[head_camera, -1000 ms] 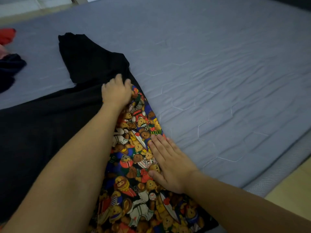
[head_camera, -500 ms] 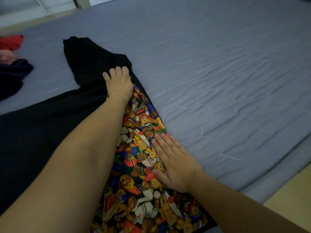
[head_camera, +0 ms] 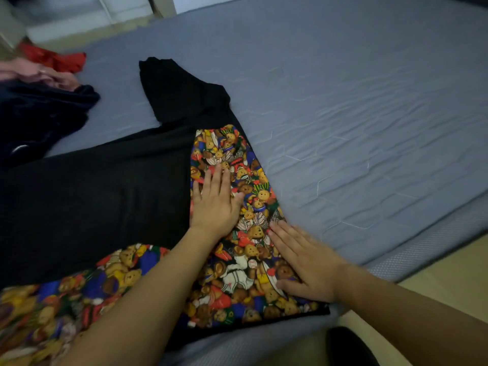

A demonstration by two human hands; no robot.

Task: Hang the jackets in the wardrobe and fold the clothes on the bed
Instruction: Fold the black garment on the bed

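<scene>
A black garment (head_camera: pixel 100 191) with a colourful teddy-bear print panel (head_camera: pixel 237 249) lies spread on the grey-blue bed (head_camera: pixel 343 101). One black sleeve (head_camera: pixel 179 88) sticks out toward the far side. My left hand (head_camera: pixel 215 202) lies flat on the folded printed strip, fingers straight, beside the black cloth. My right hand (head_camera: pixel 303 262) presses flat on the same strip nearer the bed's edge, fingers spread.
A dark navy garment (head_camera: pixel 39 117), a pink one (head_camera: pixel 34 75) and a red one (head_camera: pixel 55 58) lie heaped at the far left. The mattress edge (head_camera: pixel 427 241) runs along the right, with pale floor (head_camera: pixel 449 281) beyond it.
My left hand has slid back from the sleeve's base down the printed strip toward me and now lies flat. More of the print's far end shows. My right hand stays put.
</scene>
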